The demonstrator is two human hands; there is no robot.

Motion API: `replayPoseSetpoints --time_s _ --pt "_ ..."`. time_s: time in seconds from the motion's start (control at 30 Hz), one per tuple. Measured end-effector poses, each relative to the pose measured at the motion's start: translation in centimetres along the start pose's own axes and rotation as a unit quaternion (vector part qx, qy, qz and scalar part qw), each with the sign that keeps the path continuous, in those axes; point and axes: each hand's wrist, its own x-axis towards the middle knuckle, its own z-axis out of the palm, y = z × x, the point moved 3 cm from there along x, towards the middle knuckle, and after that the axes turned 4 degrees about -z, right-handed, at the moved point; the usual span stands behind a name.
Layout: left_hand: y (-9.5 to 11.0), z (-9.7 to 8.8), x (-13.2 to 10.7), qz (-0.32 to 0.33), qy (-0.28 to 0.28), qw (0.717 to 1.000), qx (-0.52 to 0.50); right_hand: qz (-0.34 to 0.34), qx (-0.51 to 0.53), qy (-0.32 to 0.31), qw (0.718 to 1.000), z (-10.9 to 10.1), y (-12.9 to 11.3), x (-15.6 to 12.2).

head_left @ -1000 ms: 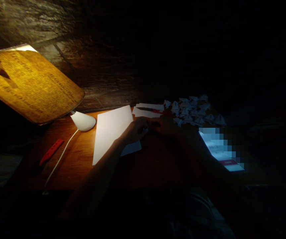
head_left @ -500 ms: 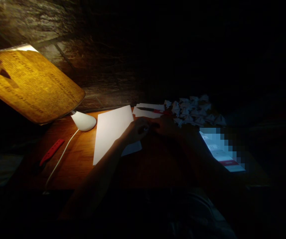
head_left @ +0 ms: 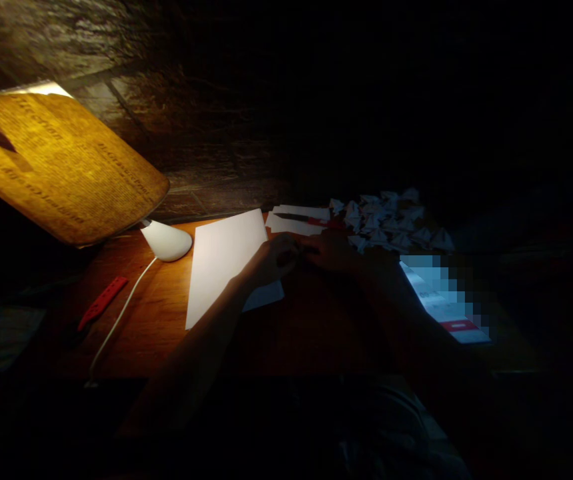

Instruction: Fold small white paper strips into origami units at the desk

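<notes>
My left hand is closed over the table, its fingers curled beside the right edge of a stack of white paper sheets. Meeting it at the fingertips, my right hand is also closed and lies in deep shadow. Whatever the fingers hold between them is too dark and small to make out. Just beyond the hands lie white paper pieces with a dark-bladed, red-handled tool across them. Several folded paper shapes are grouped behind my right hand.
A lamp with a printed yellow shade and white base stands at the left. Its white cord runs to the table's front edge. A red power strip lies left of it. A lit screen is at the right.
The hands stay together in nearly the same place, with small finger movement. A small pale spot seen between the fingers before is now hidden. The view has shifted slightly.
</notes>
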Motion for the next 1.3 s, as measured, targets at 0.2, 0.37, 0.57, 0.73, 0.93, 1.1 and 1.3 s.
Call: replayPoseSetpoints --time_s 0.2,0.37,0.57,0.73,0.93,1.1,1.3 --pt "0.00 0.06 0.06 -0.002 -0.009 1.000 -0.002 0.009 0.000 0.000 1.000 -0.12 -0.28 0.01" --pt "0.05 0.11 0.07 -0.007 -0.014 1.000 -0.001 0.022 -0.020 -0.007 1.000 -0.03 -0.11 0.10" --pt "0.11 0.15 0.06 -0.003 -0.013 1.000 -0.007 -0.004 0.008 0.008 1.000 -0.03 0.29 0.01" --pt "-0.02 0.20 0.01 0.002 -0.009 1.000 -0.008 -0.010 0.016 -0.004 1.000 -0.02 0.48 0.07" --pt "0.02 0.21 -0.01 -0.003 -0.010 1.000 -0.001 0.003 -0.009 -0.007 1.000 0.07 0.19 -0.02" --pt "-0.13 0.22 -0.07 -0.004 -0.006 1.000 0.001 0.020 0.027 0.022 0.999 -0.07 -0.35 -0.26" --pt "-0.24 0.25 -0.20 -0.012 0.000 1.000 0.002 0.046 0.061 0.049 0.996 -0.28 -0.19 -0.37"
